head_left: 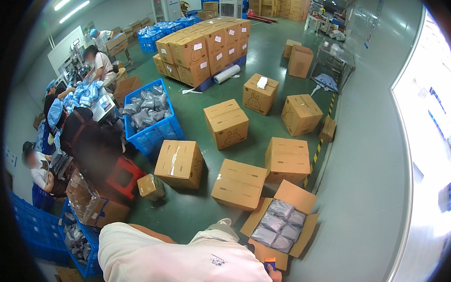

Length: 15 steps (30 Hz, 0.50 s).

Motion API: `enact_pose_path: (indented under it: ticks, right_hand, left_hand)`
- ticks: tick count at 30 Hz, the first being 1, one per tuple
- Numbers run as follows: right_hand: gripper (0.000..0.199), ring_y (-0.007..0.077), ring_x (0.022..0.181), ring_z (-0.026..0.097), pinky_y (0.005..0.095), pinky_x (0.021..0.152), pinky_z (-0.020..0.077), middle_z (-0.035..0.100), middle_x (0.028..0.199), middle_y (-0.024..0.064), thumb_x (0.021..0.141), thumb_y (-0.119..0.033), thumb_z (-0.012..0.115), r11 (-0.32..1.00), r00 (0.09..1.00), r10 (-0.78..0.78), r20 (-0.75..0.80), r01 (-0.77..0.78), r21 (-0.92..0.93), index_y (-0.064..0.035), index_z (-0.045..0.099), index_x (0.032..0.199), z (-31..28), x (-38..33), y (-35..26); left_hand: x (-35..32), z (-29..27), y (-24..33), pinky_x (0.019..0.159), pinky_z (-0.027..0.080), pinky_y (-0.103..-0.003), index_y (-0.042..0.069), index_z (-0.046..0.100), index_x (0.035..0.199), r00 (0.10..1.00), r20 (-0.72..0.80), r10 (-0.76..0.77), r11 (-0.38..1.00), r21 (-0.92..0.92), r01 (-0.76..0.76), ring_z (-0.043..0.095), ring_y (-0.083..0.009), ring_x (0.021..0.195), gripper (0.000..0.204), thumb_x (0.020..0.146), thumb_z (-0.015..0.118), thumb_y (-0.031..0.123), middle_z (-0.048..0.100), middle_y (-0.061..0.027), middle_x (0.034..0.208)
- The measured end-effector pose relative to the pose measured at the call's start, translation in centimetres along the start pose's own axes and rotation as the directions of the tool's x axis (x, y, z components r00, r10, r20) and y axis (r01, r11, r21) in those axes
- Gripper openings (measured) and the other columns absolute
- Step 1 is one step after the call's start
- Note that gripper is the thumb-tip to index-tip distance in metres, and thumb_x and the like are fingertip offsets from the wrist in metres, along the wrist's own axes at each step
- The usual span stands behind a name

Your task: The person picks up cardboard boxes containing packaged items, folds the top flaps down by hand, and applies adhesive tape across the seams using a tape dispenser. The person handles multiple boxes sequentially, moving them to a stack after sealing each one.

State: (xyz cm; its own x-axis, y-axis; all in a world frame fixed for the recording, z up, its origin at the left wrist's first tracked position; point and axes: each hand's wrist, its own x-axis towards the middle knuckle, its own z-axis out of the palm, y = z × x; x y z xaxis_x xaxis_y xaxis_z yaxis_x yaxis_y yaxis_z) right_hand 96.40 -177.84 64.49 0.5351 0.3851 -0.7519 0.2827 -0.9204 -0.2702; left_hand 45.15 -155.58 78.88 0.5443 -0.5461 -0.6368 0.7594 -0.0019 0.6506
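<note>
At the lower edge, my right hand (275,275) is closed round a small orange and blue object (270,263), whose kind I cannot make out. It is beside the near flap of an open cardboard box (302,196). Inside that box lie several grey plastic-wrapped packages (273,223), set side by side. A bit of my left forearm shows past my white shirt (155,258), but my left hand is out of sight.
Several closed cartons (239,184) stand on the green floor ahead. Left are a blue crate (158,136) of grey packages, a red stool (125,178) and people at a worktable. Stacked boxes (202,50) stand farther back; a grey wall (356,186) runs along the right.
</note>
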Motion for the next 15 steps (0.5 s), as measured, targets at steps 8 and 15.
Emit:
enact_pose_path:
  ticks: [8, 15]
  right_hand:
    - [0.08, 0.0398, 0.113, 0.065, 0.0443, 0.097, 0.0466, 0.07, 0.109, 0.03, 0.08, -0.068, 0.067, 0.995, 0.995, 0.087, -0.055, -0.09, -0.047, 0.0076, 0.072, 0.105, -1.1, -0.5, 1.0]
    - [0.08, 0.0397, 0.114, 0.065, 0.0445, 0.097, 0.0465, 0.069, 0.11, 0.03, 0.079, -0.067, 0.069, 0.974, 0.973, 0.222, -0.069, -0.225, -0.031, 0.0077, 0.071, 0.106, -1.1, -2.8, 1.6]
  left_hand:
    - [1.6, -5.6, -1.4, 0.106, 0.043, -0.041, -0.003, 0.056, 0.136, 0.998, 0.024, -0.053, 0.985, 0.165, 0.048, 0.054, -0.0238, 0.126, 0.052, 0.095, 0.066, 0.029, 0.057, -0.0144, 0.143]
    - [0.6, -7.4, 1.7, 0.098, 0.048, -0.044, 0.002, 0.067, 0.122, 0.987, -0.095, -0.13, 0.961, 0.232, 0.149, 0.062, -0.0277, 0.114, 0.042, 0.09, 0.068, 0.03, 0.066, -0.0142, 0.126]
